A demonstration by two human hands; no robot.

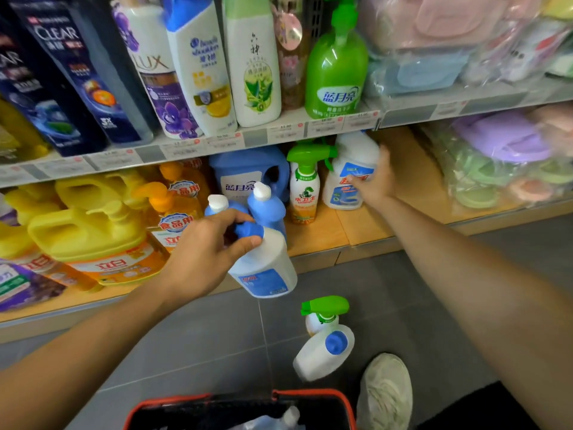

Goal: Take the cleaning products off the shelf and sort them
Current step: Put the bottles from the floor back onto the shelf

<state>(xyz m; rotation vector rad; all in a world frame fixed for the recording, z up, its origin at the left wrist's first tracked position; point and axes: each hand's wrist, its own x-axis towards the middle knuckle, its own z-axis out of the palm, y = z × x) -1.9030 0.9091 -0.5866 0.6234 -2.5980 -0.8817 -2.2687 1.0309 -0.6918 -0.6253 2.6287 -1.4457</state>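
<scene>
My left hand (pixel 210 243) grips the blue cap of a white bottle with a blue label (pixel 265 268), held tilted in front of the lower shelf's edge. My right hand (pixel 373 178) reaches into the lower shelf, fingers spread against a white bottle with a blue label (pixel 347 184). Beside that stands a green-trigger spray bottle (pixel 304 187). Two blue bottles with white caps (pixel 263 206) stand behind my left hand, before a big blue jug (pixel 245 175). On the floor stand a green-trigger spray bottle (pixel 322 315) and a white bottle with a blue cap (pixel 325 352).
Yellow detergent jugs (pixel 86 231) fill the lower shelf (pixel 356 231) at left. Shampoo bottles and a green pump bottle (pixel 336 69) line the upper shelf. A red-rimmed basket (pixel 313 395) sits at the bottom with a bottle inside. My shoe (pixel 386 395) rests on the grey tiles.
</scene>
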